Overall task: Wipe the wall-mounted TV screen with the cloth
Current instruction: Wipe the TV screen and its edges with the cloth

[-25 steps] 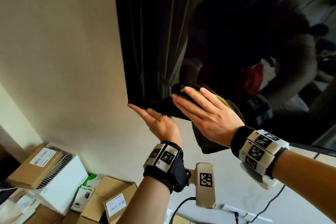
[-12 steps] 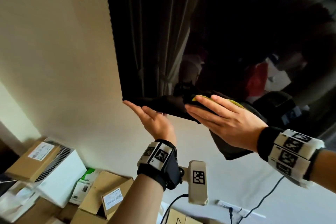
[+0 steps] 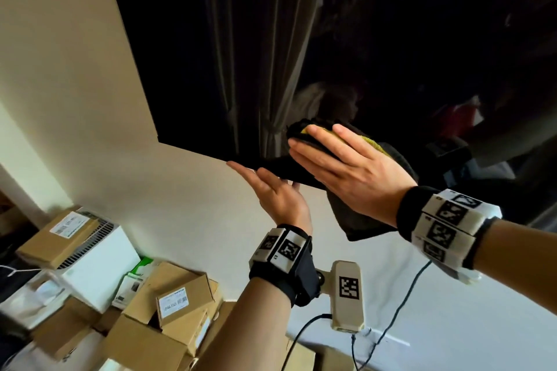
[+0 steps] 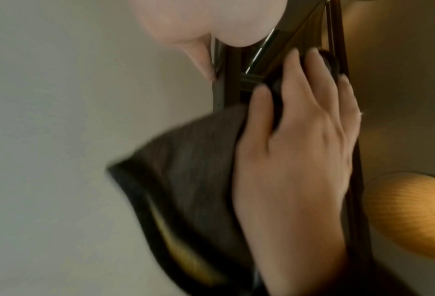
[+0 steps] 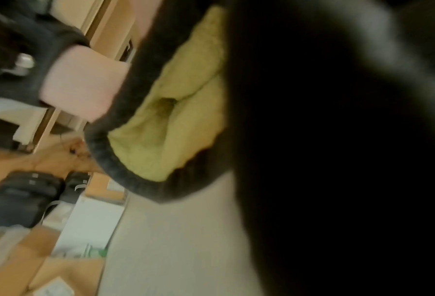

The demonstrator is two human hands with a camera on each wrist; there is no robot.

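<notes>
The black TV screen (image 3: 391, 39) hangs on a cream wall (image 3: 75, 69); its lower left corner is in view. My right hand (image 3: 340, 166) presses a dark grey cloth (image 3: 370, 220) with a yellow-green inner side flat against the screen, just above the bottom edge. Part of the cloth hangs below the TV. My left hand (image 3: 271, 187) has straight fingers, palm up, touching the underside of the TV's bottom edge beside the cloth. In the left wrist view the right hand (image 4: 295, 150) lies flat on the cloth (image 4: 186, 160). The right wrist view is blurred and filled by the cloth (image 5: 176, 100).
Several cardboard boxes (image 3: 171, 301) and a white box (image 3: 99, 259) are stacked below left, against the wall. A dark cable (image 3: 401, 310) hangs down the wall under my right wrist.
My right hand has slid the cloth to the right along the screen's bottom edge, away from the corner. The left hand has followed to the right under the edge.
</notes>
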